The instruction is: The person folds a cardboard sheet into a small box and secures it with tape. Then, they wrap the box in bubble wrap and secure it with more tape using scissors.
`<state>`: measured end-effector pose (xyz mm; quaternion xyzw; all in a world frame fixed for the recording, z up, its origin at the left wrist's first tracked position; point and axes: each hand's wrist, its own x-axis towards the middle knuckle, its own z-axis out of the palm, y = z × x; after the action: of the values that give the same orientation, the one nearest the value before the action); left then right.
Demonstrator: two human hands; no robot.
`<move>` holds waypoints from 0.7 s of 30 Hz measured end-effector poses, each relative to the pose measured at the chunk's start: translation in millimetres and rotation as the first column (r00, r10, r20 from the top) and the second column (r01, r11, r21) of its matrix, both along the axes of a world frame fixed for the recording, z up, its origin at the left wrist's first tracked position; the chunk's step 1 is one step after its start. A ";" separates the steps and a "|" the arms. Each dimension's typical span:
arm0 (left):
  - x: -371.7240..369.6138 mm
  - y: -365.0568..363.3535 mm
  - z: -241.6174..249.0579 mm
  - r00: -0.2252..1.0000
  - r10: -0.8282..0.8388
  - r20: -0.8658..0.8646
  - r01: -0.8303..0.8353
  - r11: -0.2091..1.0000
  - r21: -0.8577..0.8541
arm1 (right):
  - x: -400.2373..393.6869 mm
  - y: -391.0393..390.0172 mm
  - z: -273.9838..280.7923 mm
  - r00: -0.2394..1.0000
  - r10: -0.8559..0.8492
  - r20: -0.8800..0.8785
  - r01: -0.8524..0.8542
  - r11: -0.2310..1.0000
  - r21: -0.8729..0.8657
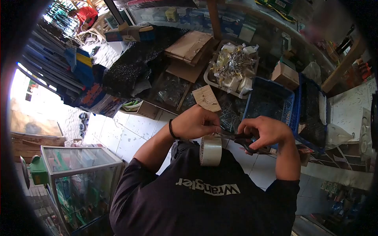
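Note:
In my right hand is a pair of dark-handled scissors, its fingers wrapped round the loops. The blades point left, toward my left hand. That hand is closed in a pinch at the upper edge of a roll of clear packing tape, apparently on the tape's free end; the exact grip is partly hidden. The tape roll hangs in front of my dark shirt, just below the scissor blades. A black band circles my left wrist.
Beyond my hands, a wooden piece lies near loose nails. A white tray holds small wrapped items, beside a blue basket. Flattened cardboard is stacked behind. A glass cabinet stands left; another person is outside.

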<state>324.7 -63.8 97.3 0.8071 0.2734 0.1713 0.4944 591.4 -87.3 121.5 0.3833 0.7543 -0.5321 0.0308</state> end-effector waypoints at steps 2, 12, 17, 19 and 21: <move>0.7 -4.1 -1.1 1.000 0.022 0.000 -0.022 1.000 -0.021 | -0.5 1.2 -1.3 1.000 0.025 0.013 -0.026 1.000 0.011; 8.7 -11.7 0.8 0.997 -0.006 -0.073 0.003 0.999 -0.043 | 4.0 -11.9 -2.6 0.999 -0.019 -0.040 0.021 0.999 0.035; 13.6 -11.8 -0.6 0.999 -0.025 -0.047 0.025 1.000 -0.009 | 6.8 -19.4 0.6 0.999 -0.046 -0.023 0.047 0.998 0.044; 16.2 -11.8 0.4 0.998 -0.036 -0.055 0.034 0.999 -0.043 | 9.6 -22.3 -0.7 0.997 -0.068 -0.043 0.069 0.997 0.032; 18.4 -11.9 1.4 0.997 -0.038 -0.062 0.036 0.999 -0.035 | 12.0 -22.5 -3.7 0.994 -0.077 -0.074 0.080 0.996 0.039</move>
<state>343.1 -75.7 98.7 0.8086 0.2766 0.1319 0.5023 603.4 -109.8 117.8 0.3935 0.7504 -0.5305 -0.0257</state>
